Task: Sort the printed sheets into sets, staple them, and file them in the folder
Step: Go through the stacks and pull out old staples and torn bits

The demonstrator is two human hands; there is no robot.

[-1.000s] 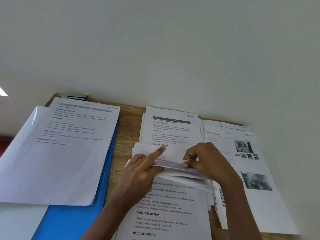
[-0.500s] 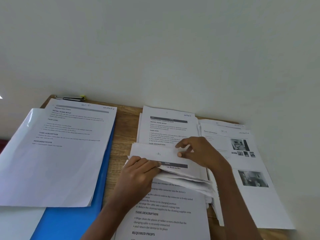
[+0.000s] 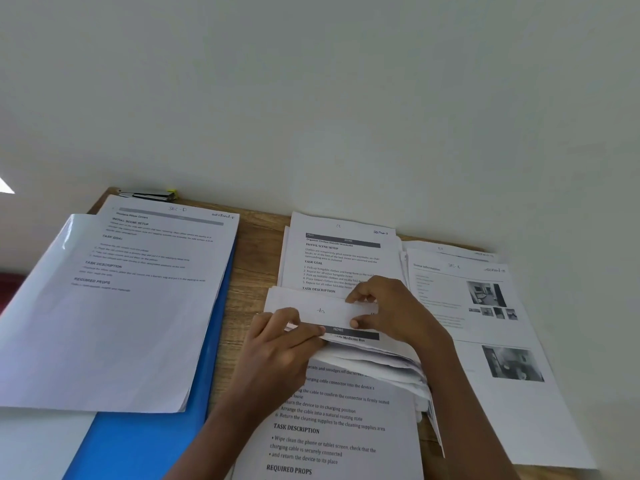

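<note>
Since a second ago the left hand (image 3: pixel 277 348) has curled its pointing finger down and now grips the lifted sheets (image 3: pixel 329 311) at mid-table, while the right hand (image 3: pixel 394 313) pinches their top page. At left, a paper stack (image 3: pixel 121 306) lies on the blue folder (image 3: pixel 138 445). Wooden table (image 3: pixel 252 244), white wall (image 3: pixel 311 98).

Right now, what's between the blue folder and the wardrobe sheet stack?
Head view: only a bare strip of wooden desk separates blue folder and wardrobe sheet stack.

Stapler (image 3: pixel 149 195) behind sheets (image 3: pixel 121 306) on the folder (image 3: pixel 138 445), left; near stack (image 3: pixel 332 427) before middle stack (image 3: pixel 346 251), right stack (image 3: pixel 485 341) beside.
</note>
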